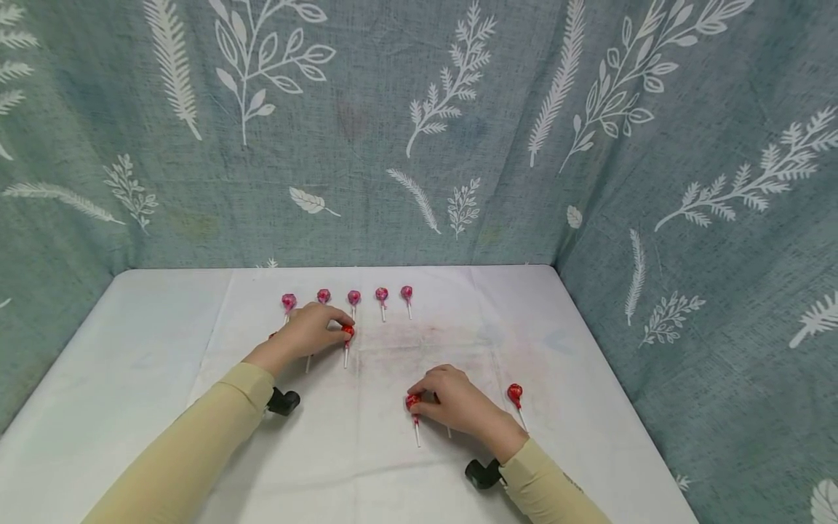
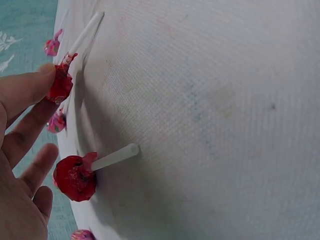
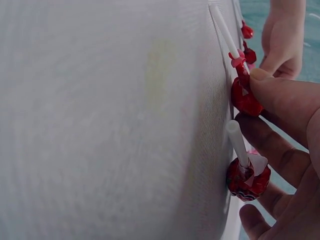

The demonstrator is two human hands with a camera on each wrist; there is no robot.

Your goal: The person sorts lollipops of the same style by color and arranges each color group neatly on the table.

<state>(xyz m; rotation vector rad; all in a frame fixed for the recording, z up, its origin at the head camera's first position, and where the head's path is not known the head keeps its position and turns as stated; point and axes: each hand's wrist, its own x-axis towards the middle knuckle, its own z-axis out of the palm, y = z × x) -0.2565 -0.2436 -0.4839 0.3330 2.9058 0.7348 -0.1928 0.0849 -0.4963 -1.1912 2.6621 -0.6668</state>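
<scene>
My left hand (image 1: 306,329) pinches the wrapped head of a red lollipop (image 2: 61,85) between thumb and finger, its white stick pointing toward me. A second red lollipop (image 2: 75,178) lies beside that hand's lower fingers; in the head view the hand mostly covers it. Nearer to me, my right hand (image 1: 461,404) has thumb and finger on the head of another red lollipop (image 3: 245,97). Below those fingers, in the right wrist view, lies one more red lollipop (image 3: 248,181), and only its stick shows in the head view.
Several pink lollipops form a row along the table's back, one of them (image 1: 406,292) at the right end. A lone red lollipop (image 1: 515,394) lies right of my right hand. The white table (image 1: 524,313) meets a leaf-patterned curtain (image 1: 366,145) behind and at the sides.
</scene>
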